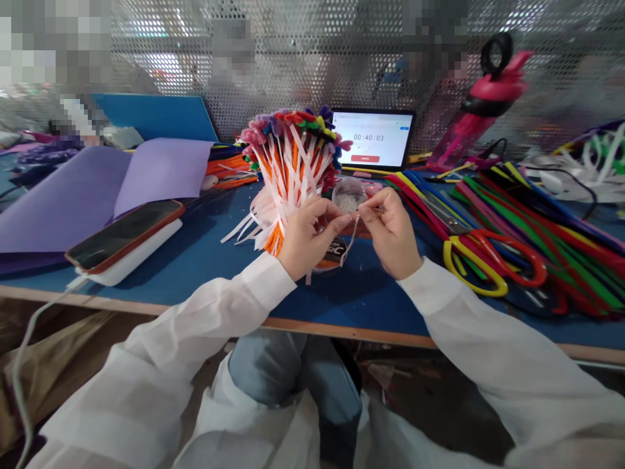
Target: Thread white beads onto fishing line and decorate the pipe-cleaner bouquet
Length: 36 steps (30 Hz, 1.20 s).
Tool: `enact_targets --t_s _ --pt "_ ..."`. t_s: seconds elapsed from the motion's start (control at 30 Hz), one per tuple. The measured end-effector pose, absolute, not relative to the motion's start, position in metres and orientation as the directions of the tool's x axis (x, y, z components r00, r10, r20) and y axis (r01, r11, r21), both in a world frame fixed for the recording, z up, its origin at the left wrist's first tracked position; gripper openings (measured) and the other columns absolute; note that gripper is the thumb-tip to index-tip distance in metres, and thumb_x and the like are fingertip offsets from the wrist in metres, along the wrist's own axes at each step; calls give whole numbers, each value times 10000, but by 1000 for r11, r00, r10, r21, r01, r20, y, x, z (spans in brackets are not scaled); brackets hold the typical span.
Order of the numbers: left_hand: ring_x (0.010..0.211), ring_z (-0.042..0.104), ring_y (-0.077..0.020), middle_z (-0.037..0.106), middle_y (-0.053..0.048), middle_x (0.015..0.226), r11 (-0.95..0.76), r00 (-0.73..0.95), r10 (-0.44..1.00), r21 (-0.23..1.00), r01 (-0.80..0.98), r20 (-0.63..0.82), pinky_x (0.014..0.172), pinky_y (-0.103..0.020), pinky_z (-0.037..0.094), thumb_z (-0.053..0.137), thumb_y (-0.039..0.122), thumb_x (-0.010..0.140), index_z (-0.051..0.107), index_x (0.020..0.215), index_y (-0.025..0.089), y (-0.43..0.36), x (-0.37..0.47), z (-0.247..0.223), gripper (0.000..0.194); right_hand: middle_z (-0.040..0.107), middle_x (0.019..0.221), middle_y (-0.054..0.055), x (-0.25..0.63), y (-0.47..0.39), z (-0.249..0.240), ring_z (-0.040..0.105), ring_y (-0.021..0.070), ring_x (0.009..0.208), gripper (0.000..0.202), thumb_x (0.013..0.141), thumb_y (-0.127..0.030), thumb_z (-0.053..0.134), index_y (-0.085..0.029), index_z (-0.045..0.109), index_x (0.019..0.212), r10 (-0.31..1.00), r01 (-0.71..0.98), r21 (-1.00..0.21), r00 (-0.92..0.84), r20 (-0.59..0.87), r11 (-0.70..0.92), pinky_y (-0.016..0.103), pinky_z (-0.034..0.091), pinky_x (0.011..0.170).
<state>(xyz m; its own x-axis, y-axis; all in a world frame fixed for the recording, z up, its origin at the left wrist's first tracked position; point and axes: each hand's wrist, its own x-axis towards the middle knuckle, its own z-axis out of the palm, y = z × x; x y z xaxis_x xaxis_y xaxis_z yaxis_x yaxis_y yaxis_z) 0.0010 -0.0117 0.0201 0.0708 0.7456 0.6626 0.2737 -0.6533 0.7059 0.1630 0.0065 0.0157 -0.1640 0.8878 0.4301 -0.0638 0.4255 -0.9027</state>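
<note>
A thin beaded strand (352, 240) hangs between my two hands over the blue table. My left hand (312, 236) pinches near its upper end, thumb and forefinger together. Close to it on the right, my right hand (389, 229) also pinches the strand at the fingertips. Behind them sits a clear round tub (349, 194) with small pale pieces inside. Below the strand lies a round item with a black label (336, 249), partly hidden by my left hand. A bundle of orange stems with white ribbons (293, 166) and colourful tops stands beside my left hand.
Scissors with yellow and red handles (512, 257) lie on colourful pipe cleaners (561, 228) at the right. A pink bottle (481, 111) and a tablet showing a timer (374, 138) stand behind. Left are purple sheets (73, 195) and a phone (127, 236) on a white block with a cable.
</note>
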Motion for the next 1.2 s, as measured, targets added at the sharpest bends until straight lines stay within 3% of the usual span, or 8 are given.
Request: enact_targets --t_s 0.2,0.33,0.63,0.9,1.07,1.2 --pt "670 554 -109 624 -10 732 -521 91 853 850 82 514 612 -243 434 657 255 860 635 793 153 -11 4 16 125 631 646 -43 161 4 17 675 183 555 417 796 -594 714 -281 445 858 918 -89 -933 -170 359 348 357 595 540" --pt "673 566 -101 630 -6 736 -490 109 868 872 23 485 628 -234 450 677 271 854 642 796 148 -11 5 14 140 611 572 -51 161 1 19 669 199 528 414 808 -602 689 -282 428 837 925 -102 -957 -246 288 271 355 568 504" --pt "673 586 -97 650 -3 717 -406 82 907 910 -84 413 648 -225 471 712 335 830 656 774 151 -9 2 15 200 698 672 -10 165 5 30 693 178 594 202 863 -320 635 -238 488 752 967 -30 -1000 -253 9 2 367 593 656" --pt "718 670 -134 733 -43 774 -321 160 932 945 -56 326 696 -263 535 733 317 800 711 814 132 -8 -1 14 187 707 741 9 172 7 35 706 143 714 207 773 -291 786 -179 619 726 960 -37 -994 -266 -85 -98 308 606 723" --pt "664 624 -119 738 -41 768 -423 140 904 891 165 403 583 -232 467 738 282 786 747 816 145 -7 -2 13 140 712 737 23 175 11 30 701 131 704 231 714 -297 855 -160 672 747 955 -34 -994 -282 -90 -104 287 612 712" --pt "620 580 -112 735 -45 763 -437 124 899 858 269 420 530 -228 415 738 303 787 755 808 153 -4 -2 9 152 737 724 34 177 13 26 725 141 695 201 744 -279 835 -168 667 760 955 -35 -996 -289 -68 -82 267 614 665"
